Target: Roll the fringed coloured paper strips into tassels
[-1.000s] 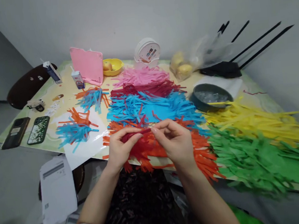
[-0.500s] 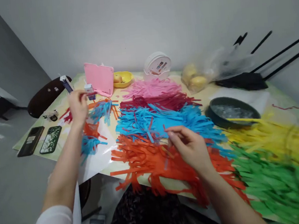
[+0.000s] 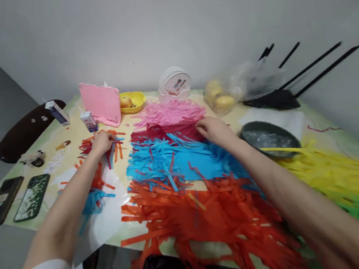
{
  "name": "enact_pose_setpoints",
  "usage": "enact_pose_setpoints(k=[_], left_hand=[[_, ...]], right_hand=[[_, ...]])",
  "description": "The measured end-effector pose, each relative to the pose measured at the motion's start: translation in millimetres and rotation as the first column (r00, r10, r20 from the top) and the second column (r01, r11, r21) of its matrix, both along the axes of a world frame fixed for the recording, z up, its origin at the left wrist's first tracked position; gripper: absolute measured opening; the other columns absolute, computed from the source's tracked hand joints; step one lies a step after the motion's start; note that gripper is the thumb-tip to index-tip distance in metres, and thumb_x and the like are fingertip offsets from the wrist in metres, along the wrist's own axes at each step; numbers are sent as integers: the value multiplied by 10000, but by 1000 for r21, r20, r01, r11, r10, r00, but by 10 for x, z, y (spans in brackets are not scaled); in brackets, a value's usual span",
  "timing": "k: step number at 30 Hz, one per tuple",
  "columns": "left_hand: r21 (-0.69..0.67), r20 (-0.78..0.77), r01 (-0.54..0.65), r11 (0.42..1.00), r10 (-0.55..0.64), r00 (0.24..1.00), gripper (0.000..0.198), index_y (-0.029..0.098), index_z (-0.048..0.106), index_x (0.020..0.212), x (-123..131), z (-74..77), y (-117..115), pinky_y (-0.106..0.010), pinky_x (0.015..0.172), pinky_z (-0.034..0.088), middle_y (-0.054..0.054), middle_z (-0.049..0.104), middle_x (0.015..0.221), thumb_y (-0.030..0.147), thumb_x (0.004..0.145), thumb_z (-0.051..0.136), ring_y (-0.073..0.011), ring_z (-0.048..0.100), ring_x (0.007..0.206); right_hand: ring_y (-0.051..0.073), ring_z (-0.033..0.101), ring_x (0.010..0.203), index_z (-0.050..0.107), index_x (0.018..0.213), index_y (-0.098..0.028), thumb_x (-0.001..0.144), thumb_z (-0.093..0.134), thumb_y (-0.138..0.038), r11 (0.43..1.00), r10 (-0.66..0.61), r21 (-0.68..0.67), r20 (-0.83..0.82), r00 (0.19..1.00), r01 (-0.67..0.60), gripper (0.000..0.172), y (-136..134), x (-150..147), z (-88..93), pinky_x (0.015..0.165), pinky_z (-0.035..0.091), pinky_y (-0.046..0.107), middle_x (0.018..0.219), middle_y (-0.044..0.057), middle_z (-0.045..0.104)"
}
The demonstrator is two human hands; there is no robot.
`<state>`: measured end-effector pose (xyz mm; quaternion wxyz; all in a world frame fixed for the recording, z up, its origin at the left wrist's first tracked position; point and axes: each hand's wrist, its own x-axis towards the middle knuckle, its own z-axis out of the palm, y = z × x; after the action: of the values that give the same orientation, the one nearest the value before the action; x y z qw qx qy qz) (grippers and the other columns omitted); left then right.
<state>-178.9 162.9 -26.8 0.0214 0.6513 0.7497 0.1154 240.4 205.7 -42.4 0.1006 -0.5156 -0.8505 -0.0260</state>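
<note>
My left hand (image 3: 102, 142) reaches to a small pile of cut strips (image 3: 86, 146), its fingers bent down and drawn together; what they hold is hidden. Below that hand lie orange strips (image 3: 97, 177) and blue strips (image 3: 92, 203). Across the table my right hand (image 3: 214, 130) has thumb and fingers pinched at the edge of the dark red fringed paper (image 3: 179, 130). Pink fringe (image 3: 172, 111) lies behind it. Blue fringed paper (image 3: 195, 160) and orange-red fringed paper (image 3: 203, 213) spread in front, nearer to me.
Two phones (image 3: 32, 197) lie at left, near drink cartons (image 3: 88, 121). A pink tablet case (image 3: 101, 103), yellow bowl (image 3: 137, 102) and white round container (image 3: 174, 83) line the wall. A dark green bowl (image 3: 269, 131), bagged yellow fruit (image 3: 222, 100) and yellow strips (image 3: 340, 173) are at right.
My left hand has come down from beside the carton onto the small pile, with its dark red strip out of sight. My right hand has moved away from me to the dark red fringe.
</note>
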Motion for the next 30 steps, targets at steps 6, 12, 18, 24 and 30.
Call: enact_pose_setpoints(k=[6, 12, 18, 24, 30], left_hand=[[56, -275, 133, 989, -113, 955, 291, 159, 746, 933, 701, 376, -46, -600, 1042, 307, -152, 691, 1105, 164, 907, 456, -361, 496, 1201], [-97, -180, 747, 658, -750, 637, 433, 169, 564, 1366, 2069, 42, 40, -355, 1023, 451, -123, 601, 1380, 182, 963, 408, -235, 576, 1227], [-151, -200, 770, 620, -782, 590, 387, 91, 548, 1330, 2603, -440, -246, -466, 1073, 418, -183, 627, 1302, 161, 979, 401, -279, 577, 1221], [-161, -220, 732, 662, -747, 627, 359, 35, 577, 1242, 2687, -385, -479, -440, 901, 513, -234, 634, 1216, 124, 975, 354, -304, 612, 1117], [-199, -223, 730, 654, -755, 616, 335, 69, 636, 1168, 2670, -394, -491, -417, 863, 522, -218, 636, 1233, 125, 959, 381, -305, 618, 1110]], right_hand=[[249, 656, 927, 752, 874, -150, 823, 628, -133, 974, 204, -142, 223, 953, -175, 135, 231, 51, -195, 806, 449, 312, 938, 130, 747], [277, 608, 1037, 732, 1022, -132, 875, 618, -191, 966, 251, -139, 324, 912, -216, 195, 140, 141, -241, 826, 424, 334, 1073, 158, 715], [269, 601, 1002, 719, 983, -91, 951, 490, -164, 973, 233, -81, 349, 908, -218, 243, 153, 133, -229, 838, 406, 342, 1016, 184, 707], [286, 567, 1059, 720, 1045, -129, 912, 602, -247, 963, 266, -62, 341, 902, -261, 214, 141, 154, -229, 846, 397, 351, 1106, 163, 692], [282, 563, 1049, 723, 996, -96, 940, 525, -181, 959, 280, -48, 332, 900, -281, 223, 145, 164, -235, 856, 385, 359, 1059, 183, 706]])
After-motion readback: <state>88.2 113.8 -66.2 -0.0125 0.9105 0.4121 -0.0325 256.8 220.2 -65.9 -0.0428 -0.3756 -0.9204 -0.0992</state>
